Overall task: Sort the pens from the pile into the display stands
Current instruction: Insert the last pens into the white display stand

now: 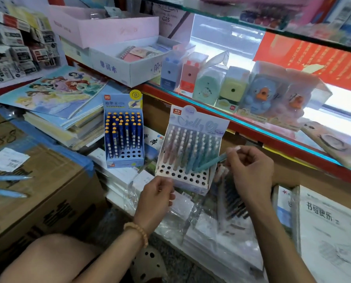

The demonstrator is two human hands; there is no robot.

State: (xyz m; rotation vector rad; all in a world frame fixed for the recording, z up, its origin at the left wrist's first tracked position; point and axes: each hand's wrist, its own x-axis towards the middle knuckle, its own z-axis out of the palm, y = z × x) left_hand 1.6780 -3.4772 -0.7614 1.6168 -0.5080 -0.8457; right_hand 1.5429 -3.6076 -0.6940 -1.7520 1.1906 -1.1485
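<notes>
A pastel display stand [182, 176] with a "Jelly" header card leans back at the centre; several pink, grey and teal pens fill its rear rows and the front holes are open. My left hand [157, 196] grips the stand's front left corner. My right hand [250, 170] pinches a teal pen [208, 163] slanted with its tip at a hole on the stand's right side. A pile of pens [231, 198] in clear plastic lies under my right hand. A blue display stand [124, 160] with dark blue pens stands to the left.
Stacked books and a princess poster [54, 92] lie at the back left. A cardboard box [37, 193] at the left carries two loose blue pens [7, 185]. Pencil sharpeners [231, 86] line the glass shelf behind. White paper packs [329, 231] sit at the right.
</notes>
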